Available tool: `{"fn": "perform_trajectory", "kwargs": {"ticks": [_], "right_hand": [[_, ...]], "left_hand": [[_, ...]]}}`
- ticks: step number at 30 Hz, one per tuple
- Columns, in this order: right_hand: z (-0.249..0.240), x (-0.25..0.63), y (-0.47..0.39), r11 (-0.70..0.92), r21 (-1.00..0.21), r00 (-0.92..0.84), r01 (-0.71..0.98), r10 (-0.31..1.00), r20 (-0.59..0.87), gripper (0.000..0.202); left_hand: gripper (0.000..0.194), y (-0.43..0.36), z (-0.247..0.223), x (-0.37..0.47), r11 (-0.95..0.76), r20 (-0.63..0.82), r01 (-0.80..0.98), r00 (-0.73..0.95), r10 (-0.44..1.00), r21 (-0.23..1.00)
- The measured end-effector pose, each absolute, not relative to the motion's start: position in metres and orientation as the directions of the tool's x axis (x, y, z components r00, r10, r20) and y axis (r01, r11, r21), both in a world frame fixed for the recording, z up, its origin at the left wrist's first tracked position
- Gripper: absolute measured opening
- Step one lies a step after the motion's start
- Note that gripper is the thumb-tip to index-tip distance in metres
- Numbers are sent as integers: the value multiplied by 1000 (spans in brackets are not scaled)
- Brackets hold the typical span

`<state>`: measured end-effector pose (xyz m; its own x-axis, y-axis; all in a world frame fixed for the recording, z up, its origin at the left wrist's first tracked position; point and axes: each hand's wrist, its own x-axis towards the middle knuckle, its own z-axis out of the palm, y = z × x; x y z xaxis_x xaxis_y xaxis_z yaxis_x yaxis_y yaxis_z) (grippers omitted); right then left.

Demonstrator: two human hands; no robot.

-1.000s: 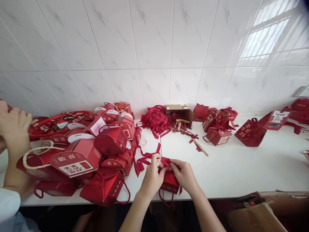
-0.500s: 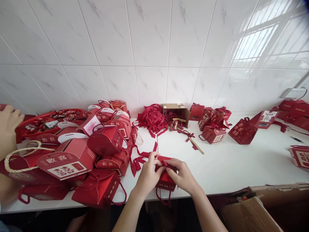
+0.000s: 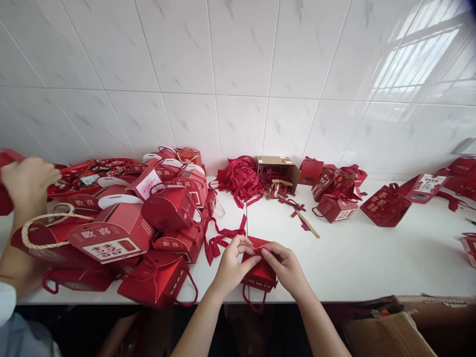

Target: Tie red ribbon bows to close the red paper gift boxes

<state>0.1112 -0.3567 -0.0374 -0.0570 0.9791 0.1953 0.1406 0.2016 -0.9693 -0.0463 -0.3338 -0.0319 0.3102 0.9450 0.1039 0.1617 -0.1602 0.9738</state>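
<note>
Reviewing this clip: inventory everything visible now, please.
small box: one, red, front centre
boxes: many, red, heaped left, others right
sweets: many, mostly red, in tray
tray: one, red, left
ribbons: pile, red, by wall; some nearer
carton: one, brown, beside pile
strips: several, gold, in and before carton
cardboard: brown, lower right
table: one, white, beneath
wall: one, white, behind
co-worker's hand: one, far left
left hand, right hand: two, pinching small box's top

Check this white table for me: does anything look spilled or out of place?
The small cardboard box by the wall looks tipped over: a gold strip and dark red pieces trail from its open side.
</note>
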Motion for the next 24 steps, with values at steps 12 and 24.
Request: {"fn": "perform_trajectory", "kwargs": {"ticks": [12,24], "right_hand": [[-37,116,-362,244,-942,-136,232,967,217,23],[-37,124,-356,228,-966,-207,121,958,200,19]], "left_hand": [[28,-333,-23,-44,-88,39,146,305,952,985],[24,-327,-22,-52,-246,141,191,440,887,950]]}}
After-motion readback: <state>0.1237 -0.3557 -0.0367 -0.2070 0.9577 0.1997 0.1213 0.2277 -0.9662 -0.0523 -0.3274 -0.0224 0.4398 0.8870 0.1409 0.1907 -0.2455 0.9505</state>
